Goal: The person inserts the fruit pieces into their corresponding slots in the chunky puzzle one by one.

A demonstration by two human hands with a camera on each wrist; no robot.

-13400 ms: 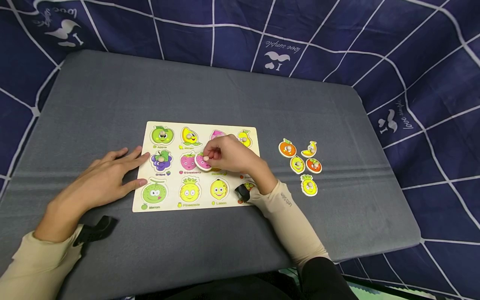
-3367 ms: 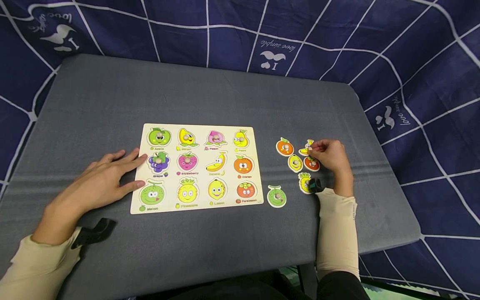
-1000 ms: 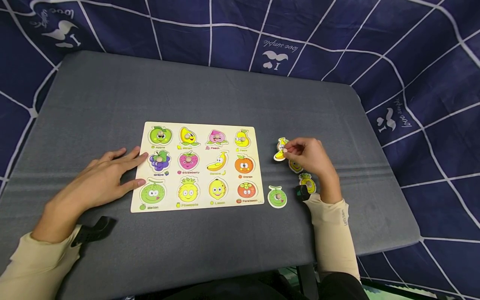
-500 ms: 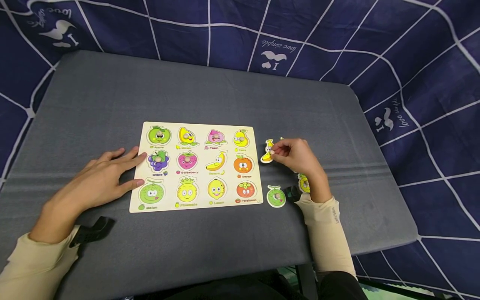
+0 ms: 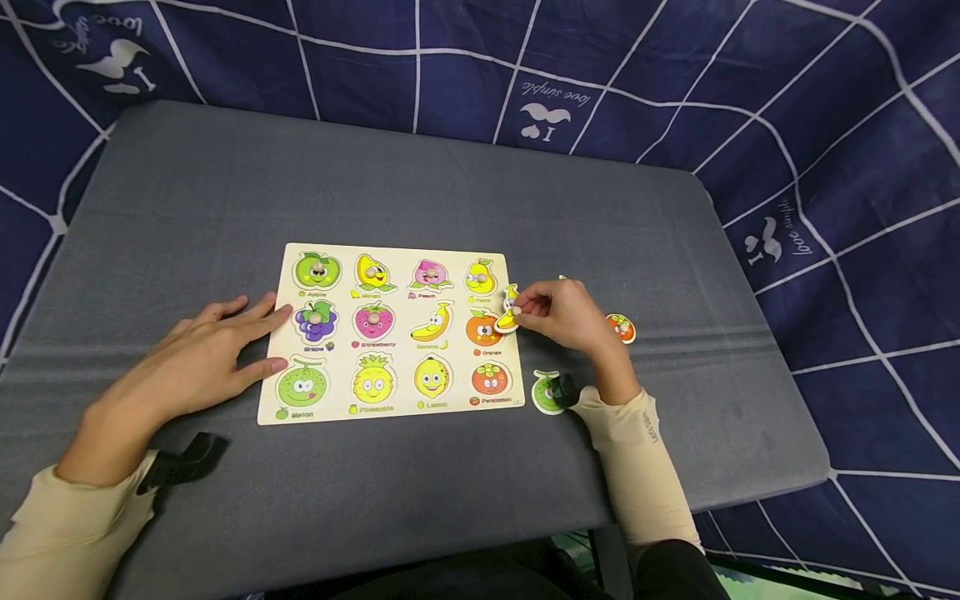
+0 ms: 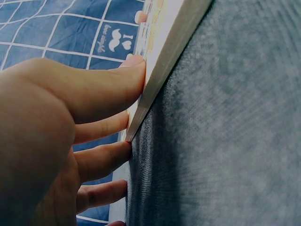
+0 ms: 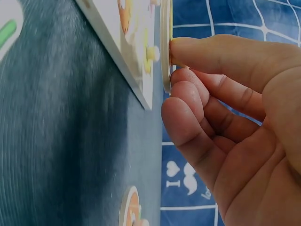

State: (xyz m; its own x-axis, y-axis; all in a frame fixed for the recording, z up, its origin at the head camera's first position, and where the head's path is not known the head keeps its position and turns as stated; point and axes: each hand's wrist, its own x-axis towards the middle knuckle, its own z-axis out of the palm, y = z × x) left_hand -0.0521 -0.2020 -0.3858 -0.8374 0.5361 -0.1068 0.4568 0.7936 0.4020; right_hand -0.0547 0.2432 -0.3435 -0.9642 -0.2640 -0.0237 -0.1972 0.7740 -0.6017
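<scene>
Your left hand [image 5: 191,367] lies palm down, fingers [image 6: 103,160] spread, your left forearm [image 5: 78,525] slanting from lower left, while your right hand [image 5: 566,315] pinches with thumb [image 7: 225,54] and bent fingers [image 7: 181,120], your right forearm [image 5: 641,479] angled from lower right.

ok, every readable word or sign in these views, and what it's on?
Wooden fruit puzzle board:
"Apple"
"Peach"
"Grape"
"Strawberry"
"Orange"
"Melon"
"Pineapple"
"Lemon"
"Persimmon"
Blue gridded cloth:
"love simple", upside down in head view
"I", beside heart and moustache
Too small or blurred: board's other three labels, its corner print, right sleeve lettering.
</scene>
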